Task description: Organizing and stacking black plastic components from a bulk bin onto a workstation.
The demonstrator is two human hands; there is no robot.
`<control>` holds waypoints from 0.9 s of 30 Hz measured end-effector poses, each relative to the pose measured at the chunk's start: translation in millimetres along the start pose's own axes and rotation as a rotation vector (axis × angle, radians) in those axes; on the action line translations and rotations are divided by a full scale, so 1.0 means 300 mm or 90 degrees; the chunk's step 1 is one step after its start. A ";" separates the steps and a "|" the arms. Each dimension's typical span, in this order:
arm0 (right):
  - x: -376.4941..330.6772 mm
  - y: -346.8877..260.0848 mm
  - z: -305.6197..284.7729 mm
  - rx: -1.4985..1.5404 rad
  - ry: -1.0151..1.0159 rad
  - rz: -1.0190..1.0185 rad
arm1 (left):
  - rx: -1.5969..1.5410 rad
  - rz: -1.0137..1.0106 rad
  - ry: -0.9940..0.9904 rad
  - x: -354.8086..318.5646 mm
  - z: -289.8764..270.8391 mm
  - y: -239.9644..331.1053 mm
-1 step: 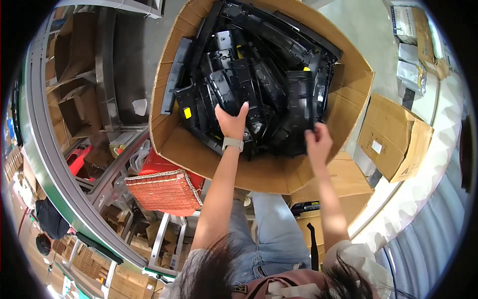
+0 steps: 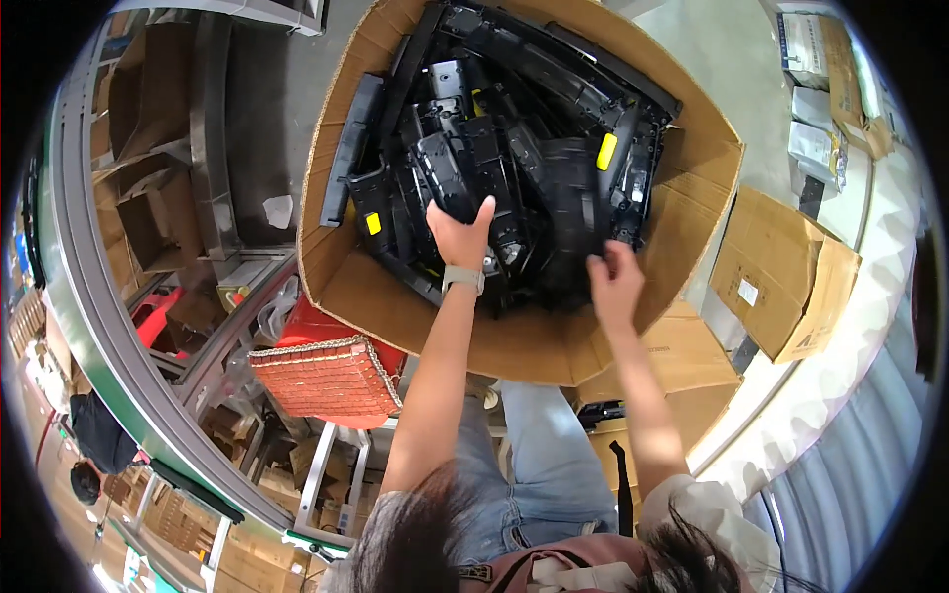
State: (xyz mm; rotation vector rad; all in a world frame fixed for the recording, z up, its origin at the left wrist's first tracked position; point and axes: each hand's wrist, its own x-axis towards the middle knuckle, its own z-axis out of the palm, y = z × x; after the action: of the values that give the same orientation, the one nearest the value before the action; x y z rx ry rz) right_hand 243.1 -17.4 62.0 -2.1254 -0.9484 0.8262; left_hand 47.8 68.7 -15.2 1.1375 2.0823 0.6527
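A large open cardboard box [image 2: 371, 287] stands before me, full of long black plastic parts that look like printer toner cartridges. My left hand [image 2: 461, 237] reaches in with thumb and fingers around the near end of one glossy black cartridge [image 2: 443, 170]; its fingertips are partly hidden. My right hand [image 2: 617, 282] has curled fingers at the right edge of another wide black cartridge [image 2: 571, 212], which is smeared by motion. Right of that one, a yellow patch [image 2: 606, 152] shows on a neighbouring part. Another yellow patch [image 2: 373, 223] lies at the left of the pile.
A red woven-sided container [image 2: 326, 381] sits below the box's left corner. Flattened cardboard [image 2: 781, 272] lies to the right, with small packages [image 2: 816, 128] beyond. Shelving with a metal rail [image 2: 129, 326] runs along the left. My legs [image 2: 559, 445] are close to the box.
My right hand and the wide black cartridge beside it have shifted left. More of the yellow patch to its right now shows. My left hand has barely moved.
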 end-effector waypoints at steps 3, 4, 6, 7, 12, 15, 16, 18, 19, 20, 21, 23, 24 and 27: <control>0.008 -0.106 0.242 0.022 -0.086 -0.022 | 0.038 0.054 -0.014 0.076 0.022 -0.041; 0.043 -0.097 0.296 -0.042 -0.062 -0.068 | -0.016 0.057 -0.014 0.089 0.054 -0.039; 0.071 -0.126 0.359 -0.150 -0.055 -0.080 | -0.082 -0.022 -0.044 0.102 0.072 -0.055; 0.077 -0.151 0.372 -0.197 -0.071 -0.047 | -0.143 -0.063 -0.065 0.108 0.056 -0.074; 0.090 -0.103 0.401 -0.205 -0.092 -0.156 | -0.209 -0.093 -0.190 0.084 0.026 -0.123; 0.144 -0.094 0.358 -0.225 -0.237 -0.142 | -0.224 -0.106 -0.190 0.080 -0.007 -0.160; 0.189 -0.068 0.339 -0.194 -0.108 -0.337 | -0.212 -0.128 -0.203 0.078 -0.009 -0.150; 0.282 -0.080 0.303 -0.297 -0.015 -0.357 | -0.202 -0.139 -0.214 0.073 -0.021 -0.124; 0.321 -0.090 0.293 -0.361 0.026 -0.331 | -0.193 -0.147 -0.227 0.071 -0.023 -0.110; 0.362 -0.075 0.295 -0.366 0.031 -0.331 | -0.198 -0.144 -0.232 0.070 -0.006 -0.103; 0.398 -0.060 0.302 -0.428 -0.006 -0.277 | -0.206 -0.167 -0.236 0.070 0.010 -0.095; 0.404 -0.077 0.320 -0.482 -0.051 -0.219 | -0.207 -0.193 -0.234 0.066 0.011 -0.101; 0.402 -0.086 0.336 -0.493 -0.081 -0.152 | -0.252 -0.186 -0.247 0.062 0.010 -0.103; 0.376 -0.087 0.349 -0.499 -0.083 -0.113 | -0.230 -0.147 -0.277 0.034 0.002 -0.105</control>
State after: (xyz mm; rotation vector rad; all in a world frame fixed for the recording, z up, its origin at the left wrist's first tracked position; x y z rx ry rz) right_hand 215.0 118.2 -10.0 -2.5825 -1.7133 0.5507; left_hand 27.5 62.0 -40.4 0.7418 1.6126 0.5789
